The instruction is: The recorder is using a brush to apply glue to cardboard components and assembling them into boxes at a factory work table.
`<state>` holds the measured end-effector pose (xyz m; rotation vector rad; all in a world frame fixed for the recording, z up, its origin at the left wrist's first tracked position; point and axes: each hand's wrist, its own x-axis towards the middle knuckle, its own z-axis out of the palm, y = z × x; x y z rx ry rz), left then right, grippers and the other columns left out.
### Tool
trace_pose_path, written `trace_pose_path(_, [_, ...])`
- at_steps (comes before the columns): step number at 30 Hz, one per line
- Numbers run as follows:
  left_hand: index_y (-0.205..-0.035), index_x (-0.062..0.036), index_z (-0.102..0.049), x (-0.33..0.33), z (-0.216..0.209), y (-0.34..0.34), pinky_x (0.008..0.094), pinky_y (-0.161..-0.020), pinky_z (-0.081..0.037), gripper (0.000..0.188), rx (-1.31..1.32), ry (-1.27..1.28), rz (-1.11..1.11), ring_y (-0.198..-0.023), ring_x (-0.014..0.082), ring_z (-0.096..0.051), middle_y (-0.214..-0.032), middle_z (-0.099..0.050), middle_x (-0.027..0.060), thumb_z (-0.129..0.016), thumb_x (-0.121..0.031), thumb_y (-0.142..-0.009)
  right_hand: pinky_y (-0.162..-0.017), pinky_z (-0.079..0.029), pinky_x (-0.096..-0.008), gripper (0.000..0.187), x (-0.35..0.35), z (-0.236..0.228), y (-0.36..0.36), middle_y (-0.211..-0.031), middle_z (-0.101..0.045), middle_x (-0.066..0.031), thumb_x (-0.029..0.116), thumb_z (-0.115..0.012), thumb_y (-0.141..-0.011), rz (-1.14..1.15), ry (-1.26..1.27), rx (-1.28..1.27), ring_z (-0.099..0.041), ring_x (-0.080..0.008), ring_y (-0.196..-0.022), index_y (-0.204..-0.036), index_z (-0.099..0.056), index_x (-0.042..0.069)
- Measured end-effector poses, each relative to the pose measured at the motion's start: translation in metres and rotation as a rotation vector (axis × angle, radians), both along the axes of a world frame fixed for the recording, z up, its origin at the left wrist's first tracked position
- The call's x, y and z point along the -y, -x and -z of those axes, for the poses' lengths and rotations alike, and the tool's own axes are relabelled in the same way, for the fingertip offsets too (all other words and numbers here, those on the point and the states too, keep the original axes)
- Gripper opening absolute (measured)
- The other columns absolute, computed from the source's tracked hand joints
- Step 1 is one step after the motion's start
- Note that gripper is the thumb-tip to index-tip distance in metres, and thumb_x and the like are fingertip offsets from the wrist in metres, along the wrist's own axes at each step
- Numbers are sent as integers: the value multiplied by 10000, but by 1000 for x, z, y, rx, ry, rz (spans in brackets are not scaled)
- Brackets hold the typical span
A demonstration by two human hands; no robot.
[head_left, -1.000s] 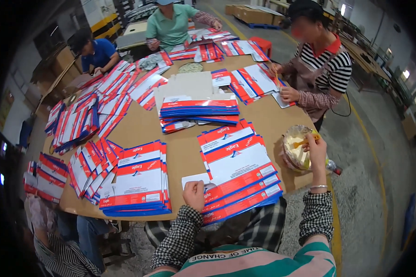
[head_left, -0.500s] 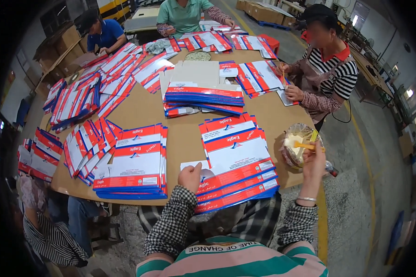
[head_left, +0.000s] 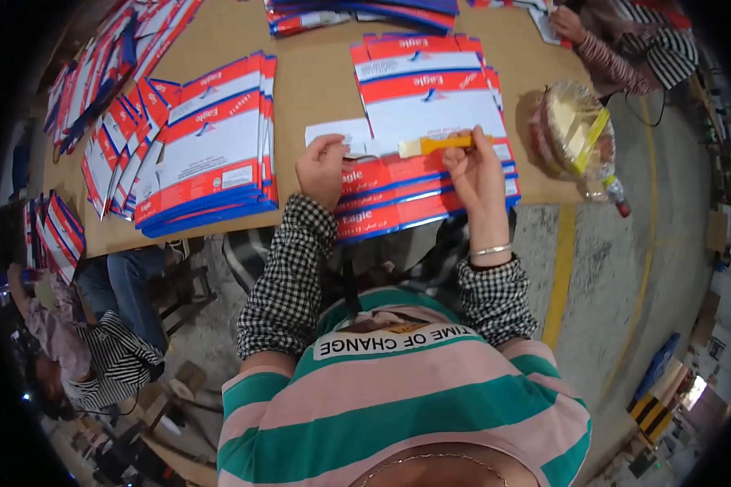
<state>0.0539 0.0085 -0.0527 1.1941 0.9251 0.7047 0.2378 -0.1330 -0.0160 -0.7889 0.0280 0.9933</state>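
Moves yellow brush [head_left: 443, 143], pinched in right grip [head_left: 479, 172], over cartons [head_left: 430, 118] from bowl [head_left: 540, 134] at their three o'clock, bringing bristles [head_left: 409, 148] close; cannot tell about left grip [head_left: 323, 172].

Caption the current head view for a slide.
Right hand holds a yellow brush over flattened cartons, left hand at their edge.

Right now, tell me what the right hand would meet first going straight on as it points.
Probably the stack of printed sheets: the right hand points forward over them, though how high it is above them is unclear.
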Motion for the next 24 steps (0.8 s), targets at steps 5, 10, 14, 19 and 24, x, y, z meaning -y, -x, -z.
trace_pose_path(5, [-968, 58, -571, 5, -5, 6, 223, -603, -499, 177, 56, 4, -35, -733, 128, -593, -849, -618, 107, -503, 0, -815, -600, -516, -280, 272, -16, -6, 7, -819, -588, -133, 242, -420, -939, -59, 62, 121, -598, -171, -636, -891, -514, -9])
trace_pose_path(10, [-975, 45, -574, 10, -10, 8, 232, -677, -483, 184, -29, -113, -39, -805, 130, -581, -857, -618, 94, -500, 21, -808, -592, -505, -270, 264, -25, -2, 10, -805, -583, -139, 236, -424, -939, -35, 127, 228, -581, -157, -614, -882, -497, -12])
trace_pose_path(14, [-975, 35, -577, 13, -10, 11, 225, -672, -462, 188, -70, -139, -29, -779, 120, -571, -855, -621, 89, -500, 15, -805, -566, -483, -250, 245, -32, 4, 8, -787, -585, -126, 231, -442, -933, -77, 151, 257, -567, -135, -592, -867, -491, 0])
trace_pose_path(19, [-974, 27, -580, 13, -8, 14, 207, -649, -438, 197, -55, -112, -69, -753, 108, -561, -846, -625, 87, -508, 11, -792, -570, -461, -244, 233, -41, 4, 6, -782, -584, -113, 228, -443, -932, -127, 198, 276, -555, -125, -593, -858, -502, 15])
trace_pose_path(24, [-967, 31, -577, 13, -8, 13, 200, -634, -426, 198, -50, -94, -94, -730, 96, -552, -842, -633, 93, -507, 23, -782, -550, -459, -206, 222, -46, 8, 3, -786, -602, -89, 228, -460, -926, -152, 201, 323, -568, -102, -592, -864, -511, 21])
